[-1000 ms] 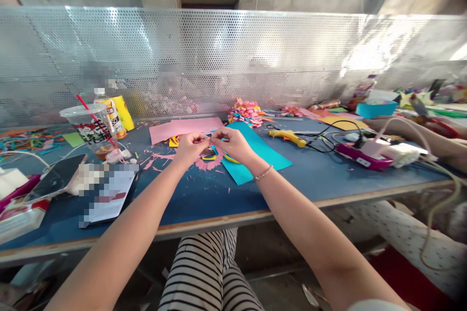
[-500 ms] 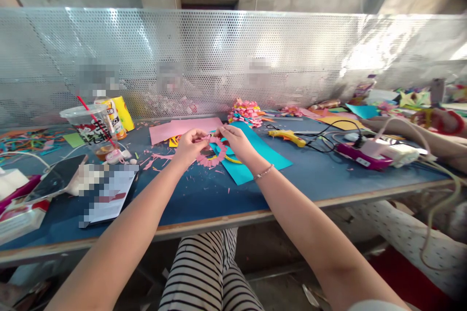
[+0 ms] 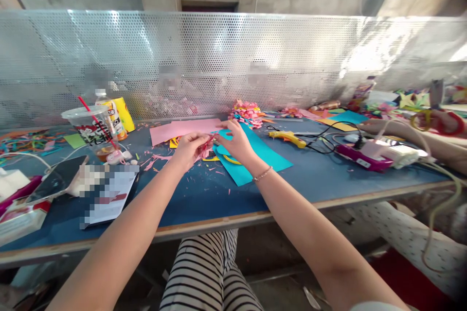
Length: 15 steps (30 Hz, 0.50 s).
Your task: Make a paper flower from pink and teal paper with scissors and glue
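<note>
A pink fringed paper strip (image 3: 205, 152) is bunched up between my hands above the tabletop. My left hand (image 3: 190, 149) is closed on it, thumb and fingertips pinching its upper end. Close on the other side, my right hand (image 3: 235, 142) has its thumb by the strip while the index finger is lifted apart from it. Under my right hand lies a blue paper sheet (image 3: 268, 150). On that sheet, partly hidden by my hand, is a yellow curved handle (image 3: 232, 160). Pink paper (image 3: 182, 129) lies behind my left hand.
A pile of colourful fringed paper (image 3: 246, 112) stands near the perforated screen. To the right are a yellow glue gun (image 3: 287, 138) and a purple power strip (image 3: 363, 158). A drink cup (image 3: 89, 131) and a tablet (image 3: 113, 197) are at left. Another person's hand (image 3: 440, 121) holds scissors at far right.
The pink strip has gone from an open curved loop to a bunched shape near my left fingers. My right index finger has lifted away from the strip.
</note>
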### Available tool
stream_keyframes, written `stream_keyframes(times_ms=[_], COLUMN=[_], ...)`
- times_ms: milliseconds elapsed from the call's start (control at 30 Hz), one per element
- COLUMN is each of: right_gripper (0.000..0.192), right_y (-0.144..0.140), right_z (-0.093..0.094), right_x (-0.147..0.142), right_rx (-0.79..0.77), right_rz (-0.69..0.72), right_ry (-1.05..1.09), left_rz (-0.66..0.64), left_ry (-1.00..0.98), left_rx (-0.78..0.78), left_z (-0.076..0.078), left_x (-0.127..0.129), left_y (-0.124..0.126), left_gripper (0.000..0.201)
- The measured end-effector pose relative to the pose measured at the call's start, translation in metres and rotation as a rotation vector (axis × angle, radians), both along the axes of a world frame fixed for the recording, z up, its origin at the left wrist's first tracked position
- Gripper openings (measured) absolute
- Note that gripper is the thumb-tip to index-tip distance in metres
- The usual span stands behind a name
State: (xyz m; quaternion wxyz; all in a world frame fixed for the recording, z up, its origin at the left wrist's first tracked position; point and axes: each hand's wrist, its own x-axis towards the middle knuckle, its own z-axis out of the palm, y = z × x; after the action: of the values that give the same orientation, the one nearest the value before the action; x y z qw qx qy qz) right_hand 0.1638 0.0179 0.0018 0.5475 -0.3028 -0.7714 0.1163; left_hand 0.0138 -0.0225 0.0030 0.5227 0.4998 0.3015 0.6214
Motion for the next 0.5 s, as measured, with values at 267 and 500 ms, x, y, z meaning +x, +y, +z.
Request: stream_keyframes(times_ms=[267,500], right_gripper=[0.009,0.012], right_y=[-0.0083,-0.0078], right_z=[-0.0002,-0.0018], right_x=[-0.0044,-0.0089], right_rx=[-0.206,-0.248], right_rz=[0.248,0.292], right_ry=[0.05,0.102], left_rz=[0.099,0.187], left_ry=[-0.07,-0.037], left_rx=[-0.033,0.028], left_z=[-0.0006,-0.0012], left_x=[0.0005,0.003], left_y=[0.0015,0.0019], left_gripper=[0.04,0.047])
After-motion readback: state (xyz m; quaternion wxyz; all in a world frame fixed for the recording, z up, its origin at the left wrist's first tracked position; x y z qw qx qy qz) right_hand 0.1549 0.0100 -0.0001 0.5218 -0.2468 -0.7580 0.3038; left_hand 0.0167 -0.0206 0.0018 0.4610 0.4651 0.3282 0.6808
